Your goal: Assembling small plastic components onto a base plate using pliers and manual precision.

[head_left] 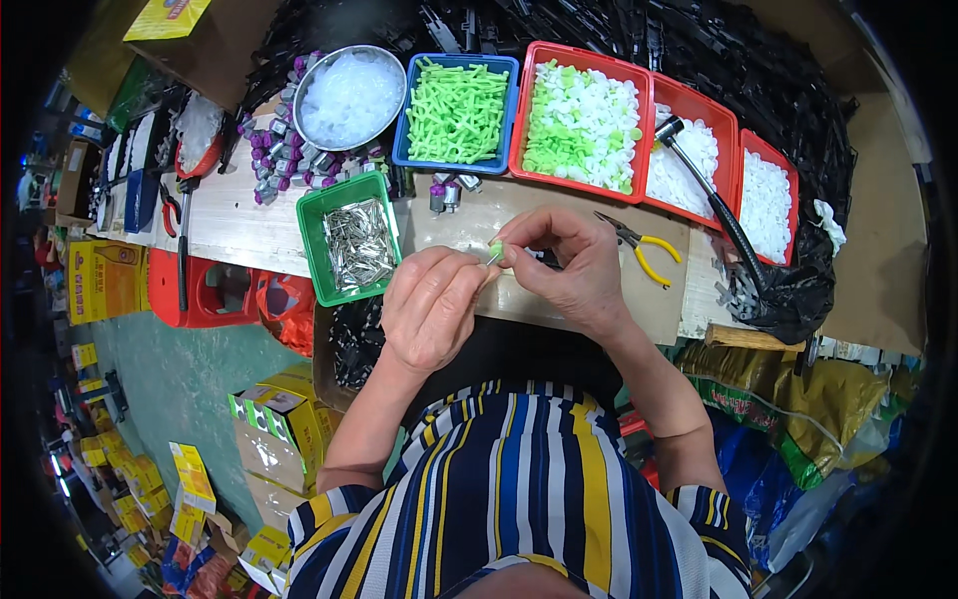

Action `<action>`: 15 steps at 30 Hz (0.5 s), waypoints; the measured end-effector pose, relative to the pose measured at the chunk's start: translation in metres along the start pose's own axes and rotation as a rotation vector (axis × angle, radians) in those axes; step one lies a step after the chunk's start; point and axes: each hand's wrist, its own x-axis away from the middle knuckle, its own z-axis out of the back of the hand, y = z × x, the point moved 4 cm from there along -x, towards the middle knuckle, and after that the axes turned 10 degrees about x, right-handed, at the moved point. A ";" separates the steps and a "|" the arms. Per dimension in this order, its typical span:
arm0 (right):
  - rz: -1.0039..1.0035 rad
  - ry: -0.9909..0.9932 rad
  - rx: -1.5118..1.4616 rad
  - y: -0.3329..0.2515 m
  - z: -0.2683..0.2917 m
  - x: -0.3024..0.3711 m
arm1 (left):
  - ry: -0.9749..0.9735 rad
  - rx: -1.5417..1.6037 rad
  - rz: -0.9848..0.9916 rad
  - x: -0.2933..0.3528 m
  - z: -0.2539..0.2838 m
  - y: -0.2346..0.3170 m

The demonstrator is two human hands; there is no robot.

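Observation:
In front of my body both hands meet over the brown cardboard work mat point(629, 309). A small light-green plastic piece point(496, 249) is pinched between the thumb and forefinger of my right hand point(574, 265). My left hand point(431, 304) is closed, its fingertips touching a thin shiny pin point(492, 262) that meets the green piece. How far the pin goes into it is too small to tell. Left of my hands stands a green bin of metal pins point(359, 245). Yellow-handled pliers point(644, 250) lie beside my right hand.
Beyond are a metal bowl of clear pieces point(351, 97), a blue bin of green parts point(456, 105), and red bins of green and white caps point(584, 120). A black-handled hammer point(709, 185) leans across the right bins. Small motors point(279, 155) cluster at left.

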 end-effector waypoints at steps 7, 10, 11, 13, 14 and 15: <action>0.096 0.106 0.034 -0.008 0.000 0.005 | 0.029 0.051 0.073 0.000 0.000 -0.003; 0.095 0.095 -0.036 -0.006 0.002 0.007 | 0.068 0.133 0.187 -0.002 -0.002 -0.006; 0.092 0.099 -0.095 -0.005 0.002 0.008 | 0.066 0.134 0.186 -0.002 -0.004 -0.005; 0.035 0.079 -0.197 -0.004 0.001 0.009 | 0.121 0.331 0.375 0.002 -0.008 -0.011; -0.022 0.054 -0.299 -0.002 0.000 0.009 | 0.119 0.331 0.373 0.003 -0.009 -0.010; -0.022 0.057 -0.300 -0.001 0.000 0.009 | 0.123 0.412 0.446 0.005 -0.011 -0.012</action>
